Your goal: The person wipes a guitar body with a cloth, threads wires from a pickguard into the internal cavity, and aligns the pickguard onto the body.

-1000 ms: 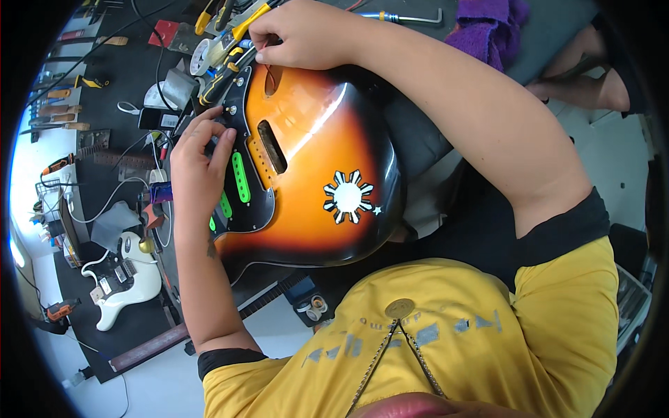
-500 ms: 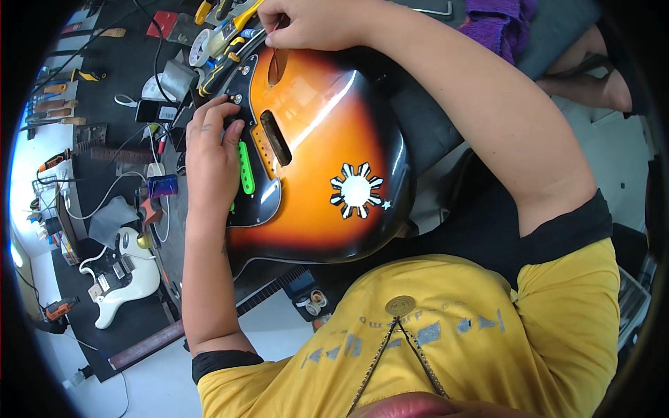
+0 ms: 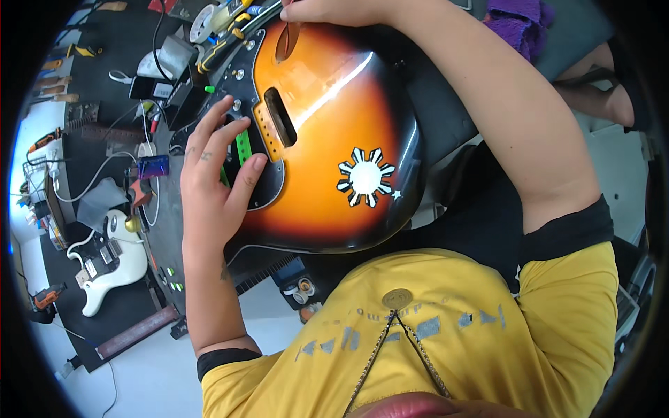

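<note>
A sunburst electric guitar body (image 3: pixel 324 118) lies under my hands, with a white sun decal (image 3: pixel 365 177) on it. Along its left part runs a black pickguard (image 3: pixel 273 188) that carries a bright green pickup (image 3: pixel 244 148) and several metal control posts. My left hand (image 3: pixel 217 171) is over the pickguard, fingers spread, holding nothing. At the top edge, my right hand (image 3: pixel 334 10) has its fingertips pinched beside the oval jack opening (image 3: pixel 287 43). It is partly cut off by the picture's edge, and what it pinches is too small to make out.
Pliers (image 3: pixel 219 52), a brush and a tape roll (image 3: pixel 203 25) crowd the bench beyond the guitar. A white guitar body (image 3: pixel 122 261) lies at the left. A purple cloth (image 3: pixel 519 28) sits at the upper right. Cables and a black box stand past my left hand.
My left hand has loosened and spread its fingers, shifting down along the pickguard. The guitar and my right hand sit slightly higher and further right in view. The right fingertips stay pinched.
</note>
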`<state>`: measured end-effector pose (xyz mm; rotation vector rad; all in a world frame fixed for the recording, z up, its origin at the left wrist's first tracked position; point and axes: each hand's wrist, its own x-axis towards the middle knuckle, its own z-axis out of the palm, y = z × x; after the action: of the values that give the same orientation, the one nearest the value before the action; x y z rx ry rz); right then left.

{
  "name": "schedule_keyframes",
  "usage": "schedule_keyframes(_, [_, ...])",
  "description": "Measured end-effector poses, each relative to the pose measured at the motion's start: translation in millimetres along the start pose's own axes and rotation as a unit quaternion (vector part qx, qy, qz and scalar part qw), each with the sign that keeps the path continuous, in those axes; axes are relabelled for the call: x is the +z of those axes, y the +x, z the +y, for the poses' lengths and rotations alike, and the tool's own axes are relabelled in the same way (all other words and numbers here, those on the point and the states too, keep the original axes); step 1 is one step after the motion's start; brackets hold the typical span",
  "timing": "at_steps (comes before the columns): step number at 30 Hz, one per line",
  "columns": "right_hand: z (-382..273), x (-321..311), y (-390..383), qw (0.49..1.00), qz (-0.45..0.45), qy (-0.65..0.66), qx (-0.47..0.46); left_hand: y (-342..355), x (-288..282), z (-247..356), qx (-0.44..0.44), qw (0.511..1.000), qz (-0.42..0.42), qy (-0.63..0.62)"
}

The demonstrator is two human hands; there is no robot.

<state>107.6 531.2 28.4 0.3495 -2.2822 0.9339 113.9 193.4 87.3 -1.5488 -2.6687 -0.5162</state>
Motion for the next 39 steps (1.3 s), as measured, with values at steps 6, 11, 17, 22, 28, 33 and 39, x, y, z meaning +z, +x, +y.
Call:
schedule_keyframes(6, [-9.3,-6.4,-2.2,0.998,-0.040,0.026,0.051,-3.7,2.0,1.5,-0.002,1.000,0.006,0.023])
schedule_keyframes(11, [-4.5,-10.9,-1.3,0.998,-0.042,0.013,0.036,-1.9,4.9,-0.8,0.012,0.999,0.023,0.036])
schedule_keyframes(17, [-7.8,-10.4,-0.8,0.998,-0.047,0.015,0.048,-8.1,-5.6,1.3,0.008,0.999,0.014,0.029])
schedule_keyframes(22, [-9.4,-11.2,-1.2,0.996,-0.060,0.037,0.063,-32.8,-25.0,-8.8,-0.006,0.991,0.095,-0.096])
schedule_keyframes(28, [-24.0,-12.6,-5.3,0.984,-0.078,0.090,0.130,-48.3,-15.3,2.4,-0.020,0.998,0.054,0.017])
schedule_keyframes(33, [-32.4,-18.4,-6.0,0.979,-0.101,0.093,0.149,-43.0,-24.6,6.6,-0.013,0.999,0.027,0.034])
schedule_keyframes(39, [-22.6,-18.1,-6.6,0.965,-0.033,0.212,0.154,-30.9,-36.1,16.1,-0.022,0.999,-0.009,0.044])
